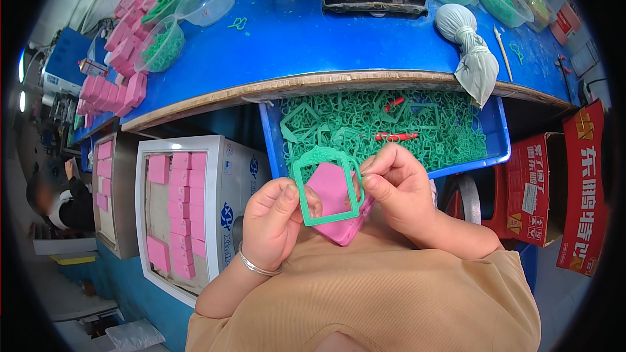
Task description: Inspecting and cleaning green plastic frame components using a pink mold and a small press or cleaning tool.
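Head view, from the left lens of a side-by-side fisheye pair, as I receive it remotely. I look steeply down and forward from the wearer's head: the tan fabric shirt (365,293) fills the bottom of the frame, the bare left hand (270,221) and bare right hand (399,186) lie close to the lens near centre, and the flat blue workbench (280,45), farther off, bows across the top.
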`<state>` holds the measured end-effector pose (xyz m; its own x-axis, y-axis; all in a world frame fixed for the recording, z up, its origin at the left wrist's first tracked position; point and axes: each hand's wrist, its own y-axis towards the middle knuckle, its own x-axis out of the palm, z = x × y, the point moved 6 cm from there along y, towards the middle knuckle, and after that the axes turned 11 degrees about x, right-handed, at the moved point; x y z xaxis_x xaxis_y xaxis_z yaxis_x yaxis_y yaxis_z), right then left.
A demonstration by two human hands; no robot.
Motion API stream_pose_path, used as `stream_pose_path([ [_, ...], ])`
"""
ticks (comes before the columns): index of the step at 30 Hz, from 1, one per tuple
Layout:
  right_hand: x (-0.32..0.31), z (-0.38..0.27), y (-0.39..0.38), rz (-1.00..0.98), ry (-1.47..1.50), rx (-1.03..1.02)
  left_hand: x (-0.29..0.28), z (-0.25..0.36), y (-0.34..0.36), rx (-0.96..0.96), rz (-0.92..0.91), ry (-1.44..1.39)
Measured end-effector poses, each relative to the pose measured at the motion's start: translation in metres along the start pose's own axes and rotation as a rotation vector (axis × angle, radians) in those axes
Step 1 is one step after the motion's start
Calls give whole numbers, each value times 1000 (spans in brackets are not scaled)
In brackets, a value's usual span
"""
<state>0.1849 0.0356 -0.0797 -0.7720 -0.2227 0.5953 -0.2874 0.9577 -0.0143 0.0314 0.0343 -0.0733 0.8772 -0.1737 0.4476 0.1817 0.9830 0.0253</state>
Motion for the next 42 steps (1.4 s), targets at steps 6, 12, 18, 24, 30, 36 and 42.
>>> stream_pose_path([
  [6,0,1,0,8,-4,-3,-1,-1,1,7,-5,-8],
  [12,-2,0,0,36,-11,-11,0,0,2,16,-21,-50],
  [18,-3,3,0,21,7,-13,0,0,0,10,-8,-65],
  [24,-3,5,0,25,12,-7,-1,-1,0,31,-19,-70],
  [30,-11,-17,20,69,-503,-181,-18,20,12,187,-10,69],
  [36,-3,-14,52,-91,-1279,-79,-38,64,44,342,138,225],
  [42,-8,25,45,-175,-1386,350,-53,106,94,414,195,374],
])
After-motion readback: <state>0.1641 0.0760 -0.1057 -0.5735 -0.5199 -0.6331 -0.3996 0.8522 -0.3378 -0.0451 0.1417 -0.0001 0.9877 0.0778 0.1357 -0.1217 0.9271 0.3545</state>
